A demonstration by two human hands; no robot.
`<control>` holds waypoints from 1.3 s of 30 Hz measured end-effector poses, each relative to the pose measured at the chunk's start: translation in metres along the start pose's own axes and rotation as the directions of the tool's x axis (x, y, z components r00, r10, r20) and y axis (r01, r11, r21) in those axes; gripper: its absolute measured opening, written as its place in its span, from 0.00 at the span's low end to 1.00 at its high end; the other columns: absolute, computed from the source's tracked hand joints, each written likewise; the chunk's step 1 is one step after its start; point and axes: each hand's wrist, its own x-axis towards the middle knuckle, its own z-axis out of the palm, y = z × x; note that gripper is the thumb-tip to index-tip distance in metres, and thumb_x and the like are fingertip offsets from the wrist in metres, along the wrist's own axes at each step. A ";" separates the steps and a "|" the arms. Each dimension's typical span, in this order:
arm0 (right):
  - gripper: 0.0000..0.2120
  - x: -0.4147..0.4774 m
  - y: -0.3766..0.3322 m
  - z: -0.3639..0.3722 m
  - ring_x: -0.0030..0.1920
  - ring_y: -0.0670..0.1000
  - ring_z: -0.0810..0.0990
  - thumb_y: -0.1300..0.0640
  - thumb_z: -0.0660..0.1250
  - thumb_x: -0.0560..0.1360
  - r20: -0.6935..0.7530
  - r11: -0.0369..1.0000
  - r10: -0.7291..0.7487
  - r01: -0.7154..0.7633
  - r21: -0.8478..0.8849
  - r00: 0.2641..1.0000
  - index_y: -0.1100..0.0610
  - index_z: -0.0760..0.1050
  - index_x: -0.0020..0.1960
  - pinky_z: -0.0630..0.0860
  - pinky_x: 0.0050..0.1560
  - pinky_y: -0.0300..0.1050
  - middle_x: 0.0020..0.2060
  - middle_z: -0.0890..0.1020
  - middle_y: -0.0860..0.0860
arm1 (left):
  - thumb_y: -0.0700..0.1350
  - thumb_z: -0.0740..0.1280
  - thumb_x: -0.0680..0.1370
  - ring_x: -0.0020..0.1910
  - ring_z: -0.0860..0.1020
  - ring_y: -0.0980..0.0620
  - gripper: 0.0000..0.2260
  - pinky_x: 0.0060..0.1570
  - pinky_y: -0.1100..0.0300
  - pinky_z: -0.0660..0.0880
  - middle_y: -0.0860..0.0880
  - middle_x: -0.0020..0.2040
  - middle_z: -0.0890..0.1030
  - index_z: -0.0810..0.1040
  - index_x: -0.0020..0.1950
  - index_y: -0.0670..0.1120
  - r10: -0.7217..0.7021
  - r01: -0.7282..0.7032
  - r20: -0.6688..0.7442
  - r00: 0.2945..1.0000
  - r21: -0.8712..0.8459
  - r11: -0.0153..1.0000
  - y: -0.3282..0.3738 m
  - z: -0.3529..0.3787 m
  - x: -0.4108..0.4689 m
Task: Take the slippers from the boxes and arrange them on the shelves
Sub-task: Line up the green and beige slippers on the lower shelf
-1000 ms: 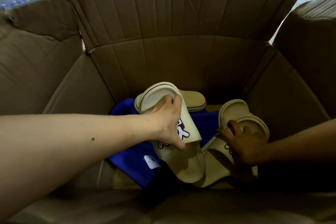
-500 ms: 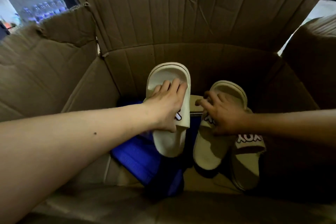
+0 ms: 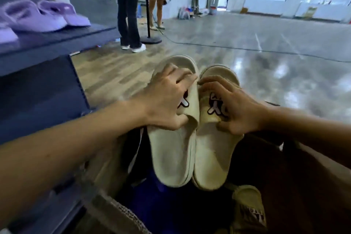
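Slippers (image 3: pixel 173 157) now aloft, one per hand (image 3: pixel 167 99)

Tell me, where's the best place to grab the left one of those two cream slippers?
Take the left cream slipper by its strap, coming from above. The strap arches over the sole and opens toward the heel, so a thumb hooks under there while the fingers wrap over the top, as the left hand grips it.
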 end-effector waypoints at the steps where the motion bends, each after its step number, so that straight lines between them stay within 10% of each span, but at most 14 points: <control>1: 0.37 0.011 0.002 -0.014 0.67 0.53 0.66 0.44 0.63 0.60 -0.038 0.998 -0.053 0.054 0.027 0.998 0.52 0.59 0.66 0.65 0.65 0.44 0.67 0.67 0.55 | 0.60 0.56 0.60 0.58 0.71 0.36 0.41 0.61 0.46 0.69 0.37 0.60 0.75 0.71 0.66 0.36 -0.004 0.004 -0.043 0.999 0.006 1.000 -0.005 -0.019 0.002; 11: 0.21 0.125 -0.094 -0.097 0.47 0.47 0.74 0.38 0.65 0.61 -0.143 0.827 -0.443 0.465 0.318 0.885 0.42 0.66 0.51 0.73 0.48 0.42 0.47 0.73 0.45 | 0.53 0.57 0.64 0.59 0.73 0.40 0.33 0.63 0.58 0.59 0.39 0.61 0.76 0.73 0.64 0.36 -0.149 0.148 0.000 0.989 0.106 0.983 -0.036 -0.179 -0.090; 19: 0.23 0.154 -0.261 -0.021 0.41 0.35 0.66 0.51 0.68 0.56 -0.009 0.528 -0.815 0.748 0.402 0.580 0.57 0.73 0.49 0.61 0.46 0.18 0.43 0.72 0.45 | 0.55 0.58 0.62 0.61 0.66 0.50 0.36 0.65 0.67 0.56 0.40 0.59 0.77 0.73 0.65 0.37 -0.449 0.398 0.251 0.857 0.229 0.888 -0.008 -0.211 -0.277; 31: 0.20 0.122 -0.506 0.147 0.49 0.44 0.66 0.60 0.70 0.59 0.125 0.496 -0.865 0.785 0.371 0.487 0.57 0.71 0.50 0.65 0.48 0.30 0.48 0.71 0.47 | 0.56 0.68 0.71 0.71 0.56 0.48 0.39 0.72 0.56 0.57 0.46 0.74 0.60 0.54 0.76 0.45 -0.607 0.511 0.592 0.530 0.348 0.786 0.004 -0.145 -0.579; 39: 0.17 0.104 -0.640 0.216 0.49 0.47 0.66 0.65 0.67 0.60 0.192 0.444 -0.896 0.832 0.332 0.401 0.58 0.69 0.48 0.62 0.46 0.31 0.46 0.67 0.46 | 0.53 0.65 0.71 0.70 0.55 0.48 0.38 0.69 0.57 0.60 0.48 0.75 0.56 0.52 0.76 0.47 -0.760 0.599 0.474 0.445 0.474 0.646 -0.011 -0.109 -0.733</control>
